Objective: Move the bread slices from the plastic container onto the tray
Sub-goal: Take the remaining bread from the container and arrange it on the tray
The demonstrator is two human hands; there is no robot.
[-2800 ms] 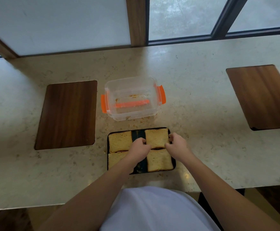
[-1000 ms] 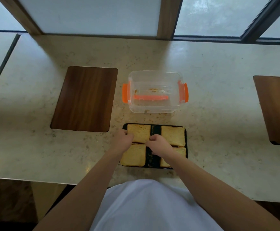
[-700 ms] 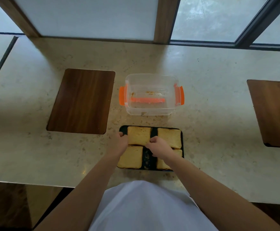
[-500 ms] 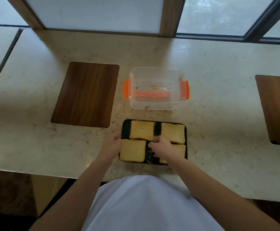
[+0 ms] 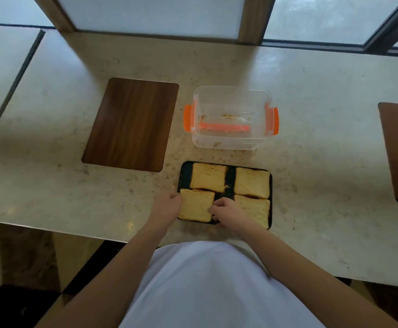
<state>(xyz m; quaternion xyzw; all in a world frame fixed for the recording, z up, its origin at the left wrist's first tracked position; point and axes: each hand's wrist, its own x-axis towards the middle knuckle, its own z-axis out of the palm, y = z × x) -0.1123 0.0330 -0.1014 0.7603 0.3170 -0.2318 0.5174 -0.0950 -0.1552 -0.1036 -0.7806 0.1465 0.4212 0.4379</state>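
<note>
— Four bread slices flat on black tray, beside emptied plastic container?
— Yes; left hand and right hand pinching near-left slice at opposite edges

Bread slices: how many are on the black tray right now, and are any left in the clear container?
4, all on the black rectangular tray: far-left, far-right, near-left, near-right partly under the right hand. The clear plastic container with orange clips holds only crumbs.
</note>
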